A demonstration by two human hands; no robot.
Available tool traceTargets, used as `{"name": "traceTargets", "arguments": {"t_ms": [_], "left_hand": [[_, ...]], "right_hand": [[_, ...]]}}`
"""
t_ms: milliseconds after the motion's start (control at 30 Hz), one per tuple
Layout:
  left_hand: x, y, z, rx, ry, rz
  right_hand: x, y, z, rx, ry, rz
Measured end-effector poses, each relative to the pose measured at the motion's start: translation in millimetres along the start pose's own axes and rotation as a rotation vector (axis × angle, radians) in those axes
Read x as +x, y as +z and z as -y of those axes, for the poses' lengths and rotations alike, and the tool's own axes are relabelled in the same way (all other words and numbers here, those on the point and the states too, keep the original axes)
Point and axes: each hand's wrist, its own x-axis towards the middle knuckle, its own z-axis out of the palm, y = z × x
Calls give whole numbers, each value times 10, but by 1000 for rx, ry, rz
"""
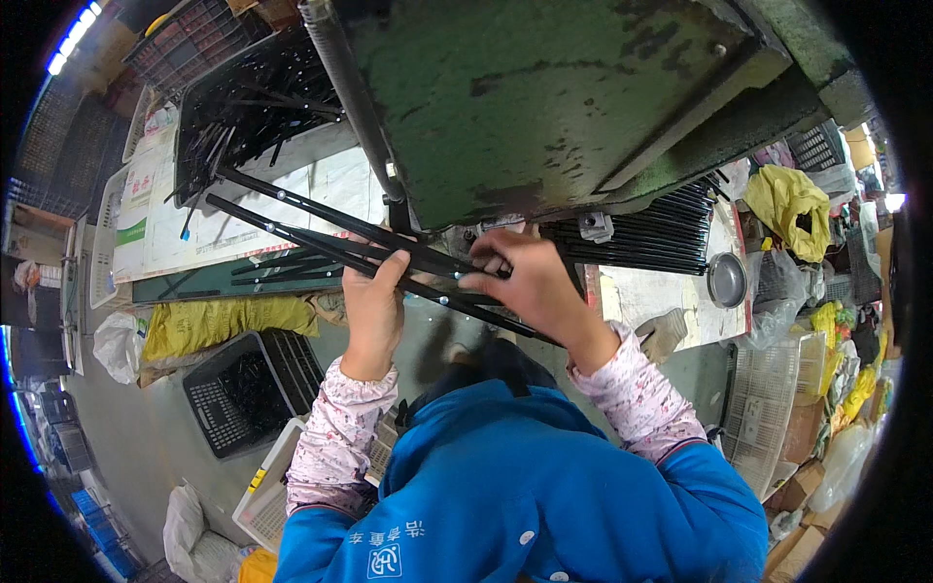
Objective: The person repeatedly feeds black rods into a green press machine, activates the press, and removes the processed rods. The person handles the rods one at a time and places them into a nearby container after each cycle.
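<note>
Long black bars with small white and silver fittings point(321, 219) cross diagonally beneath the green machine housing point(554, 97). My left hand point(377, 301) grips them near their middle, thumb over the top. My right hand point(530, 291) is closed at the same bars, fingers curled near their right part, below the housing's lower edge. A small grey metal block point(595, 225) sits just right of that hand, by a row of black rods point(651, 243). A round metal dish point(727, 279) lies farther right on the white worktop point(700, 321).
A black tray of dark pieces point(253, 97) stands at the upper left on the table. Below are a black crate point(238, 394), white crate point(255, 496) and yellow sacks point(224, 325). Crates point(777, 408), a yellow sack point(777, 204) and bags crowd the right side. A grey glove point(663, 335) lies nearby.
</note>
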Motion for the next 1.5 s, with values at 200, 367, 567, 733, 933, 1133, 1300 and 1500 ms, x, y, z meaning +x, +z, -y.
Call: {"name": "traceTargets", "arguments": {"t_ms": [200,367,567,733,933,1133,1300,1500], "left_hand": [[17,48,-29,34,-8,13],[119,-21,-59,25,-94,9],[166,10,-65,81,-113,37],[220,106,-77,27,-202,-11],[300,108,-69,38,-305,-21],[351,69,102,69,-158,41],[233,-118,74,-96,-169,-37],[703,-1497,282,-92,-49,-394]], "right_hand": [[-35,-102,-161,-520,-172,-139],[1,-121,-184,-839,-388,-194],[15,-112,-145,-520,-240,-178],[-4,-91,-101,-120,75,-93],[248,-222,-785,-194,10,235],[213,527,-1940,-732,-123,-169],[226,559,-1918,-516,64,-179],[122,546,-2109,-562,-68,-274]]}}
